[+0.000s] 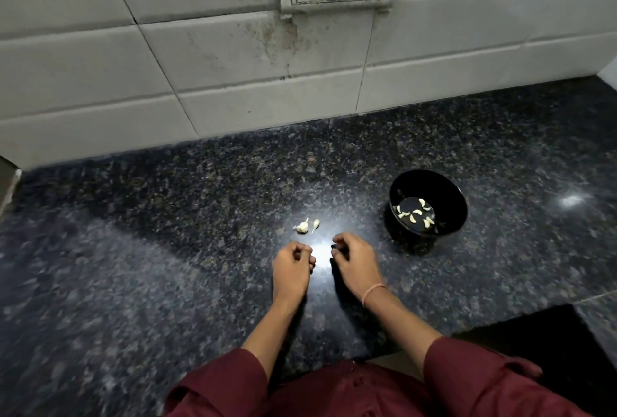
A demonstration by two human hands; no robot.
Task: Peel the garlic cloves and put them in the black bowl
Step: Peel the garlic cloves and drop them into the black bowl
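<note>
Unpeeled cloves (305, 226) just beyond fingers (304, 251)

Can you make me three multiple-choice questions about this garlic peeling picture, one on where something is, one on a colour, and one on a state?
1. Where do the unpeeled garlic cloves lie?
A. Inside the bowl
B. On the counter just beyond the left hand
C. Against the wall tiles

2. What colour are the sleeves?
A. Dark red
B. Blue
C. White

3. What is the state of the black bowl?
A. Empty
B. Turned upside down
C. Upright with peeled cloves inside

Answers:
1 B, the cloves rest on the granite counter a little past the left hand.
2 A, both forearms come out of maroon cloth.
3 C, pale peeled cloves show on the bowl's floor, to the right of the right hand.
</note>
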